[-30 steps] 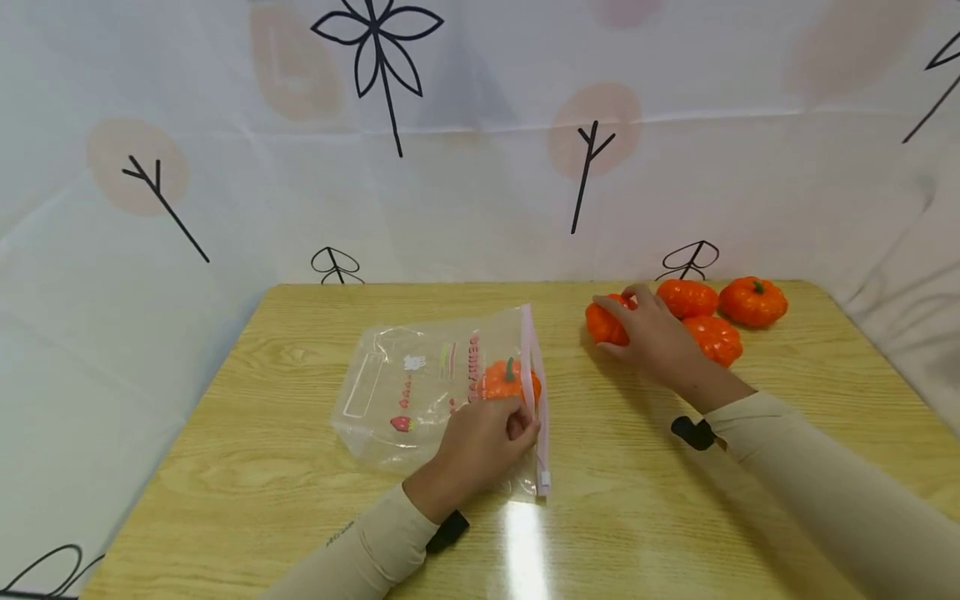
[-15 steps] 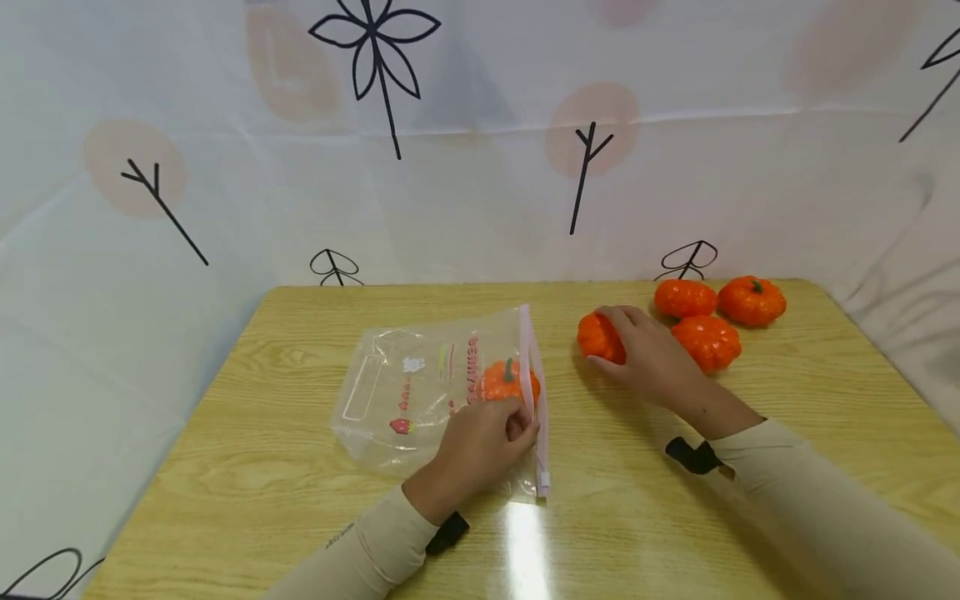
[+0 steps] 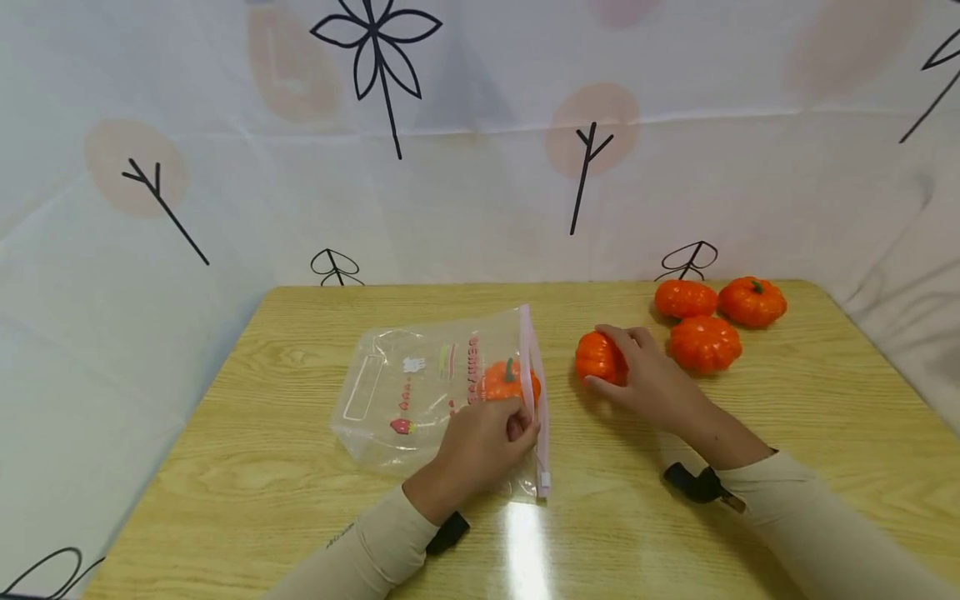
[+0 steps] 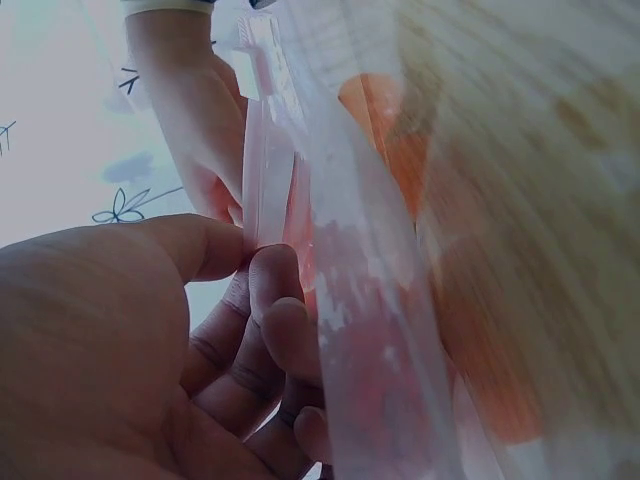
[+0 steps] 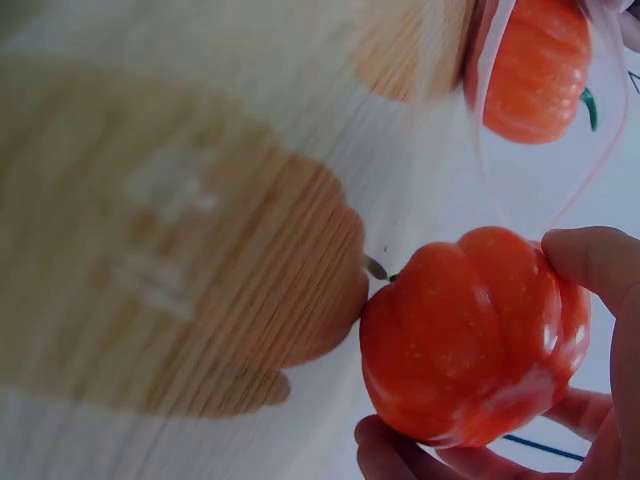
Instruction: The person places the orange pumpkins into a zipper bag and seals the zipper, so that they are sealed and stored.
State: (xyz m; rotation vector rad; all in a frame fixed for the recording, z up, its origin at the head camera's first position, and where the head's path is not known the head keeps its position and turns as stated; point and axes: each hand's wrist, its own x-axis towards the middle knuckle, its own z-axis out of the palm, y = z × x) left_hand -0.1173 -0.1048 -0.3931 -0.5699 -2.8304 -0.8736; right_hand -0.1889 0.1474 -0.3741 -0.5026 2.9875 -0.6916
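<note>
A clear zip bag (image 3: 431, 375) with red print and a pink zip edge (image 3: 543, 442) lies flat, its mouth facing right. Inside it, just behind the mouth, is an orange toy pumpkin (image 3: 498, 382) with a green stem. My left hand (image 3: 480, 442) pinches the bag's edge between thumb and fingers, as the left wrist view shows at the bag film (image 4: 370, 330). To the right of the mouth, my right hand (image 3: 656, 383) grips a second orange pumpkin (image 5: 470, 340) between thumb and fingers. That pumpkin is tipped on its side, close over the wooden table.
Three more orange pumpkins stand together at the table's back right: a left one (image 3: 685, 298), a right one (image 3: 753, 301) and a front one (image 3: 705, 343). The wooden table (image 3: 247, 467) ends at a patterned white cloth (image 3: 480, 200) behind it.
My right hand has drawn its pumpkin away from the others, left and toward me, nearer the bag mouth. The left hand and bag have stayed put.
</note>
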